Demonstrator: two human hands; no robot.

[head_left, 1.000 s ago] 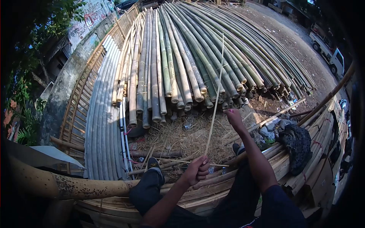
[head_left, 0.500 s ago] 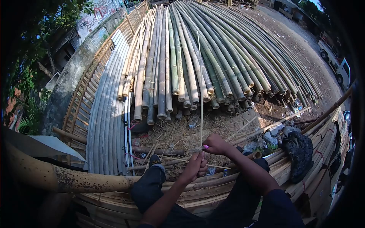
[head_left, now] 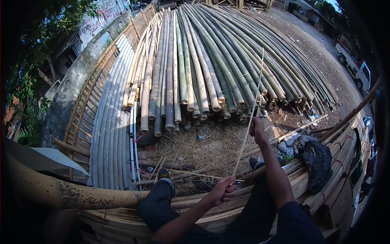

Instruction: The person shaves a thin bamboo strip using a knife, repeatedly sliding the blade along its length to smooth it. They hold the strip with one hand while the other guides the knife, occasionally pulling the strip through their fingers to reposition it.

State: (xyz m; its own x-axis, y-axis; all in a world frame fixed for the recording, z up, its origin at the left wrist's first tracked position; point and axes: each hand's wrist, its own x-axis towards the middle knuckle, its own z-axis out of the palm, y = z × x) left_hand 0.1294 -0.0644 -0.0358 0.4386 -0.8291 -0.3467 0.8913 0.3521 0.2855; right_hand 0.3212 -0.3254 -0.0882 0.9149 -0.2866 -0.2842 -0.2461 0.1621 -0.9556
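Observation:
A long, thin bamboo strip (head_left: 245, 140) rises at a slant from my left hand (head_left: 223, 190), which is closed around its lower end. Further up and to the right, my right hand (head_left: 258, 131) is closed beside the strip, arm stretched forward. The knife with a pink handle end that showed in this hand earlier is mostly hidden by the fingers now. The strip's upper end reaches in front of the big stack of bamboo poles (head_left: 209, 77). Both hands are over my legs, which rest among split bamboo lengths (head_left: 195, 211).
A thick bamboo pole (head_left: 93, 194) crosses at the lower left. Corrugated sheets (head_left: 109, 122) and a bamboo fence (head_left: 85, 99) line the left. A dark, rough lump (head_left: 317, 164) lies at right near stones. A white truck (head_left: 357, 69) stands at the far right.
My right hand has moved up, forward and right, away from my left hand. My left hand has shifted slightly right and down, and the strip now leans to the right.

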